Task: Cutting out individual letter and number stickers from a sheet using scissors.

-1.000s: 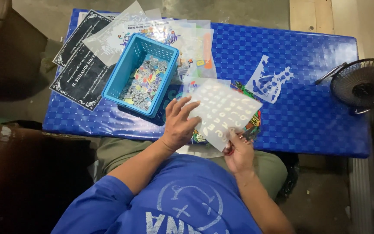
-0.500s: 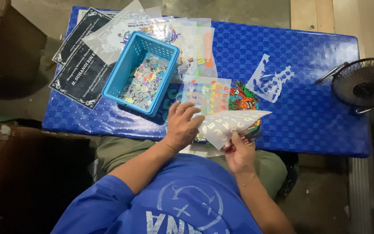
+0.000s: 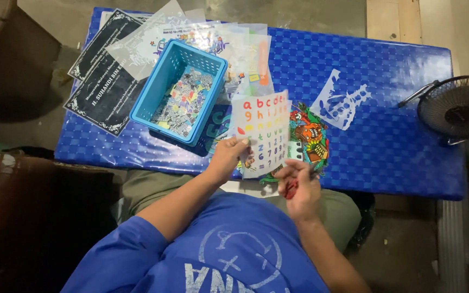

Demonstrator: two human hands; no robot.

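Long blue woven-pattern plastic bench (image 3: 397, 152) runs left to right w/ everything on it. Far left: black printed cards w/ white ornate borders (image 3: 104, 87), partly under a spread of clear plastic sheets (image 3: 202, 38). On those sits a light-blue plastic mesh basket (image 3: 156, 97), tilted diagonal, holding a loose heap of small multicolour sticker pieces (image 3: 183, 103) covering the bottom. Off the bench's right end, a black wire-guard fan (image 3: 458, 108). Mid-bench, right of centre: a white cut-out sticker (image 3: 340, 103) flat on the blue.

Near edge, centre: white sheet of coloured letter and number stickers (image 3: 261, 130), lying over a colourful cartoon sticker (image 3: 308, 135). Left hand (image 3: 226, 157) pinches the sheet's near-left edge, grip closed on it. Right hand (image 3: 297, 187), just near of the sheet's right corner, fingers curled round sth small and red (image 3: 290, 188); can't tell what it is.
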